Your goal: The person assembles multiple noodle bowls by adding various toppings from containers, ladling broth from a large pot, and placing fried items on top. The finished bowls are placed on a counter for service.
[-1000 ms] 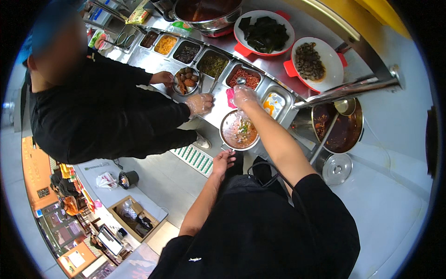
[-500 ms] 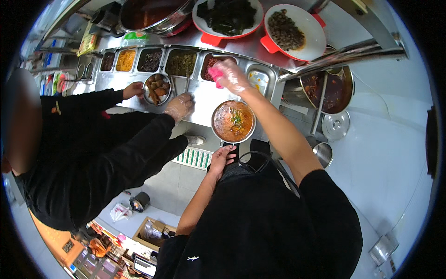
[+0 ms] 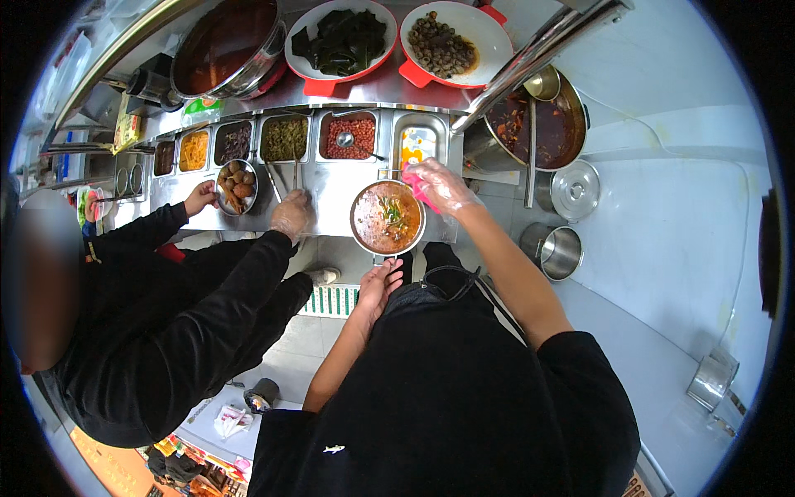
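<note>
A round metal pot (image 3: pixel 364 236) of reddish broth topped with chopped greens sits at the counter's front edge, jutting past it. Bare, my left hand (image 3: pixel 378 287) has its fingers closed at the pot's near handle. My right hand (image 3: pixel 447 187), in a clear plastic glove, grips a pink cloth (image 3: pixel 421 190) beside the pot's far right rim, close to its far handle (image 3: pixel 389 174). Whether the cloth touches the pot I cannot tell.
On my left, a co-worker's gloved hand (image 3: pixel 291 217) and bare hand (image 3: pixel 201 199) flank a bowl (image 3: pixel 236 187) of brown food. Behind lie topping trays, including peanut-like red pieces (image 3: pixel 350 137), and red-handled white pans (image 3: pixel 339 37). A large stockpot (image 3: pixel 577 137) stands at right.
My right hand has come back from over the red topping tray to the pot's far right side, still holding the pink cloth. My left hand stays at the near handle. The view has shifted.
</note>
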A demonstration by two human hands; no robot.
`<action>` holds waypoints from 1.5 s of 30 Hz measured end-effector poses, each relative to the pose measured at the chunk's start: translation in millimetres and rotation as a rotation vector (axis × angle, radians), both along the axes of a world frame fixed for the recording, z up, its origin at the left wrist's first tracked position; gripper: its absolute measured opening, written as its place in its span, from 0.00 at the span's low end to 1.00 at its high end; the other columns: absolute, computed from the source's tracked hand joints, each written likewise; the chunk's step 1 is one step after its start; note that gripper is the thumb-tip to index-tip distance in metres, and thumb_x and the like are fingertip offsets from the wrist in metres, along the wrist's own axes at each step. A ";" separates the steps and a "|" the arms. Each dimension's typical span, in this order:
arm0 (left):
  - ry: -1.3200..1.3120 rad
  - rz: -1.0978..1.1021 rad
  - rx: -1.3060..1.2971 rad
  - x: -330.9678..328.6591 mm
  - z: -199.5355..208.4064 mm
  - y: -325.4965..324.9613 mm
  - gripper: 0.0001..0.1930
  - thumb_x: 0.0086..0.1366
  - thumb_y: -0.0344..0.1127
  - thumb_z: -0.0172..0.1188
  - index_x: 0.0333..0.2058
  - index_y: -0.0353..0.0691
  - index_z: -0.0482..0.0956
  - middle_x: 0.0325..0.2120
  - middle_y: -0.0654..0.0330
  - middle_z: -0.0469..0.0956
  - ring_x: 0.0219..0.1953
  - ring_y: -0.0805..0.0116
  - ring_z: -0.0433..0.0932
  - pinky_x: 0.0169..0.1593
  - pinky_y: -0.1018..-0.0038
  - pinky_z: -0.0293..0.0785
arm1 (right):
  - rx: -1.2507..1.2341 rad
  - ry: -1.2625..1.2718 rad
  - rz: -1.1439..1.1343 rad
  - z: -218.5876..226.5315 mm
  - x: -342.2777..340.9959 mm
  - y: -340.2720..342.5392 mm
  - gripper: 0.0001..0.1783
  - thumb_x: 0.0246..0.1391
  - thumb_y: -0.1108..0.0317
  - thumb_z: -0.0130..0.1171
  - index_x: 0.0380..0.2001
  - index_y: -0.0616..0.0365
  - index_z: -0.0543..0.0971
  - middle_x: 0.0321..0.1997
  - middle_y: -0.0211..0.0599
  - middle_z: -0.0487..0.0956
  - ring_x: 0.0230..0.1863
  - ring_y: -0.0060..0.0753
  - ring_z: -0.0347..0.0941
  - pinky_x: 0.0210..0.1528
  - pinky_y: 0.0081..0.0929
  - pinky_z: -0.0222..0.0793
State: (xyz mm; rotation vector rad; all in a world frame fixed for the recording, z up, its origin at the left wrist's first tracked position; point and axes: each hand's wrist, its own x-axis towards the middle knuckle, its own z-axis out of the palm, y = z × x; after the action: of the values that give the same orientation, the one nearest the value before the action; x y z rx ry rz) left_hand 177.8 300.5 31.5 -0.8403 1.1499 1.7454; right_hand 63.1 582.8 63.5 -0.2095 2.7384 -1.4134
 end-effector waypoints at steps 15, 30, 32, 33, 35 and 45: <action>0.128 0.152 -0.143 27.6 -14.6 15.1 0.15 0.74 0.45 0.53 0.49 0.42 0.77 0.49 0.60 0.82 0.40 0.73 0.81 0.44 0.74 0.77 | -0.052 -0.371 0.111 -7.7 34.3 18.4 0.25 0.49 0.84 0.46 0.45 0.50 0.83 0.47 0.43 0.83 0.48 0.39 0.80 0.53 0.34 0.75; 0.190 0.401 -0.207 43.1 -24.8 47.3 0.12 0.74 0.39 0.50 0.51 0.45 0.73 0.47 0.65 0.80 0.43 0.72 0.79 0.44 0.67 0.77 | -0.551 -0.468 -0.303 -134.7 84.2 68.1 0.26 0.48 0.82 0.62 0.53 0.63 0.74 0.45 0.37 0.82 0.45 0.30 0.78 0.51 0.28 0.74; 0.201 0.403 -0.236 44.7 -25.1 48.0 0.12 0.74 0.40 0.50 0.51 0.45 0.73 0.46 0.65 0.80 0.42 0.72 0.79 0.43 0.67 0.78 | -0.479 -0.467 -0.270 -152.8 80.4 67.5 0.27 0.49 0.80 0.63 0.55 0.64 0.74 0.46 0.40 0.81 0.45 0.30 0.78 0.51 0.28 0.75; 0.203 0.408 -0.249 44.5 -27.0 50.1 0.12 0.74 0.40 0.50 0.51 0.44 0.73 0.46 0.65 0.80 0.41 0.72 0.79 0.42 0.67 0.78 | -0.351 -0.395 -0.221 -149.9 77.9 63.6 0.29 0.49 0.79 0.65 0.57 0.64 0.73 0.47 0.40 0.82 0.44 0.31 0.79 0.49 0.28 0.75; 0.189 0.441 -0.278 48.1 -33.2 51.0 0.11 0.74 0.40 0.50 0.50 0.44 0.73 0.45 0.64 0.79 0.41 0.71 0.79 0.42 0.66 0.78 | -0.311 -0.471 -0.217 -124.3 79.7 50.1 0.26 0.49 0.77 0.67 0.53 0.63 0.75 0.43 0.37 0.81 0.41 0.32 0.79 0.45 0.30 0.76; 0.174 0.417 -0.295 39.6 -37.5 49.2 0.14 0.72 0.42 0.53 0.49 0.41 0.76 0.46 0.62 0.78 0.41 0.71 0.80 0.40 0.66 0.77 | -0.407 -0.426 -0.194 -131.7 76.8 36.3 0.31 0.48 0.74 0.72 0.57 0.58 0.74 0.47 0.35 0.81 0.46 0.31 0.78 0.51 0.30 0.75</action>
State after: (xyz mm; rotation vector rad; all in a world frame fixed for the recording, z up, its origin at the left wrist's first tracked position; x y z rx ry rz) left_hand 217.4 349.8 -5.9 -1.1918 1.4501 2.0458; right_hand 139.9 619.0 -68.2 0.3169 2.1599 -1.8057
